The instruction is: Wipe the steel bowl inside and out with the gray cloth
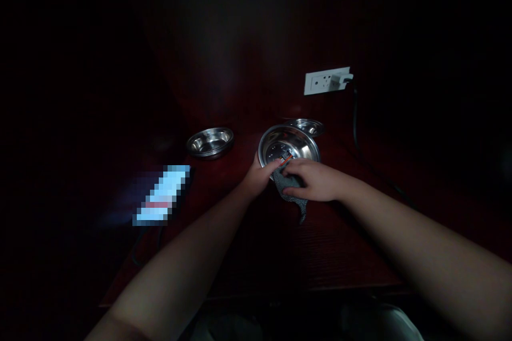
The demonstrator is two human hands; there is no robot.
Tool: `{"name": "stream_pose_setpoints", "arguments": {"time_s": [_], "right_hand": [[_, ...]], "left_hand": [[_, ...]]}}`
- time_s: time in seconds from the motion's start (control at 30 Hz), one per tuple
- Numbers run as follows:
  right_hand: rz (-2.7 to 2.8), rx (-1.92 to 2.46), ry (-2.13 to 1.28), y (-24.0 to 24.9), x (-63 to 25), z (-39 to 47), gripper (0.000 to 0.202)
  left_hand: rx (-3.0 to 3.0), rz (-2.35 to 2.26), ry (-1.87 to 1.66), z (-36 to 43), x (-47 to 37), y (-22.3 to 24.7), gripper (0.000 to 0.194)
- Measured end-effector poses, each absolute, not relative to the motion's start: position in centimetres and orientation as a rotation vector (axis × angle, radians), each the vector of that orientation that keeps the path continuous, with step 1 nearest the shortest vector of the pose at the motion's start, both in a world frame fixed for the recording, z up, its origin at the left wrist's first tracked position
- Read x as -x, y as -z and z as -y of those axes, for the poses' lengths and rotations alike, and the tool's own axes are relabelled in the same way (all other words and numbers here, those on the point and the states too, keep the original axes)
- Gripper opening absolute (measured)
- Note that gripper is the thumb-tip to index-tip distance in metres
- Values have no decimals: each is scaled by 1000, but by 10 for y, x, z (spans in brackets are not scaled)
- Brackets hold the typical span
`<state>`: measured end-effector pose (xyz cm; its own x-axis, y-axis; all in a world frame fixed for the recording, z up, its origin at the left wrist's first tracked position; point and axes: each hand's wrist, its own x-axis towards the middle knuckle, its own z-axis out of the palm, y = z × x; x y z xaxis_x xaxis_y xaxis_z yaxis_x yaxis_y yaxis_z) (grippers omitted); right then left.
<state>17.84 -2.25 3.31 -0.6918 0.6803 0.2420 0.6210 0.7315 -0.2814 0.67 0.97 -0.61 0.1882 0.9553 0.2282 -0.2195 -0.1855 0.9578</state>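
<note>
A shiny metal bowl (294, 141) is tilted toward me above the dark red table. My left hand (258, 175) grips its left rim, thumb at the near edge. My right hand (310, 178) is at the near right side of the bowl, its fingers bent around a grey textured cloth (290, 189). The cloth hangs over the near rim, with its tail pointing down. A small patch of orange and black shows by the fingertips at the rim; what it is cannot be made out.
Stacked metal bowls (210, 142) stand at the left back. Another metal dish (308, 127) lies behind the held bowl. A lit phone (163, 194) is at the left. A wall socket (327, 81) holds a plug, its black cable (356, 117) running down to the right.
</note>
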Motion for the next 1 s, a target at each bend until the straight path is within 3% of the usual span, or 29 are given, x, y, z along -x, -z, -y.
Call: {"name": "stream_pose_setpoints", "arguments": {"time_s": [0.7,1.0], "right_hand": [[2609,908,-325,-30,-178,19,29],[2545,1097,-119,-34,-181,18,37]], "left_hand": [[-1314,-820,-1337,-15,-8,10,52],[-1037,-916,-1415,-9,-10,1,55]]}}
